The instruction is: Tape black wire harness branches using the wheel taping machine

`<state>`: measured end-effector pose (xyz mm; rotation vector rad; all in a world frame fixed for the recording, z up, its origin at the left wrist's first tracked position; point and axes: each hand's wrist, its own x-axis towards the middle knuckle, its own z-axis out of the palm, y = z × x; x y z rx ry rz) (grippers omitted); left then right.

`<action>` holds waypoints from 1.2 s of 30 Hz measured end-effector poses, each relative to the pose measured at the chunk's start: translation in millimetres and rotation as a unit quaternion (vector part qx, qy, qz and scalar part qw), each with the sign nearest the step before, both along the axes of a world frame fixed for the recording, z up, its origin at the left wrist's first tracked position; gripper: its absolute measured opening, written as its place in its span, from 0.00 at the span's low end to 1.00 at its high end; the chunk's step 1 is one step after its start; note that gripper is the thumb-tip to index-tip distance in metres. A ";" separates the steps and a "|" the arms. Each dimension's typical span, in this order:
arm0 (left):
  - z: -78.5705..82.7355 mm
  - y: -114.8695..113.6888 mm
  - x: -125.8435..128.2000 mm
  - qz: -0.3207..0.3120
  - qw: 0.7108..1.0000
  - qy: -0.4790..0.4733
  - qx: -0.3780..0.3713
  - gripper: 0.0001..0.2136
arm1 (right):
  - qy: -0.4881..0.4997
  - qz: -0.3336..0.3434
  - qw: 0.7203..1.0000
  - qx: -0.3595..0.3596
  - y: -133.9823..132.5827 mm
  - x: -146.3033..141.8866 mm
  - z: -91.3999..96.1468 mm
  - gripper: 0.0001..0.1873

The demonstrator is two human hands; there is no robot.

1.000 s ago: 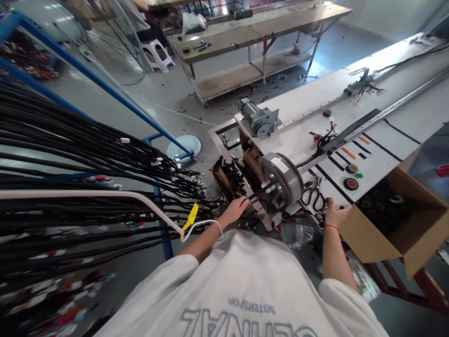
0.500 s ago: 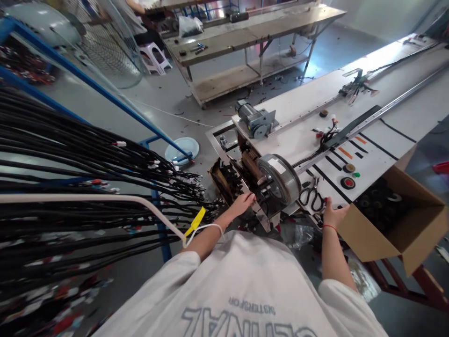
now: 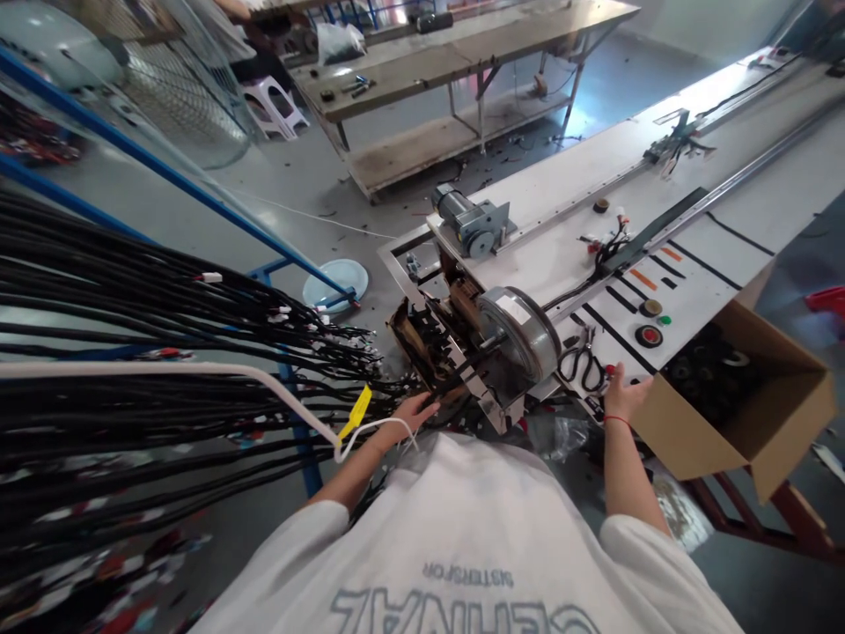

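My left hand (image 3: 415,412) is closed around a black cable (image 3: 455,377), left of the steel frame at the table's end. The cable runs up to the middle of a round metal drum (image 3: 521,330) with a white label. My right hand (image 3: 624,398) rests at the table's near edge, fingers apart, its fingertips by a small red piece. Black-handled scissors (image 3: 584,363) lie just left of it. Beyond are a black-and-red round piece (image 3: 649,336) and a tape roll (image 3: 650,307).
An open cardboard box (image 3: 759,414) of dark rolls stands right of my right hand. Bundles of black cables (image 3: 165,299) hang on a blue rack at left. A motor (image 3: 468,218) sits at the table's far corner. A light basin (image 3: 335,283) is on the floor.
My left hand has moved left and down, away from the drum, and a length of black cable now stretches between them. My right hand has stayed at the table edge.
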<state>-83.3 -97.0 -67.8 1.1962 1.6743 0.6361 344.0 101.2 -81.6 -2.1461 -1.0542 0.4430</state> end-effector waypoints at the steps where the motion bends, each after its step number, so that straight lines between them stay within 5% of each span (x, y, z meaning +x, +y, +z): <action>1: 2.9 -1.8 1.0 0.009 1.000 -0.006 -0.004 0.24 | -0.002 0.001 1.000 0.001 -0.3 -0.6 1.0 0.55; 10: 17.0 -3.4 6.5 0.061 0.998 -0.021 0.024 0.21 | 0.002 0.001 1.000 -0.003 -0.6 -3.9 7.1 0.55; 36: 24.0 87.6 63.9 0.081 0.985 -0.114 0.097 0.17 | 0.020 -0.006 1.000 -0.016 -4.1 -3.5 5.4 0.54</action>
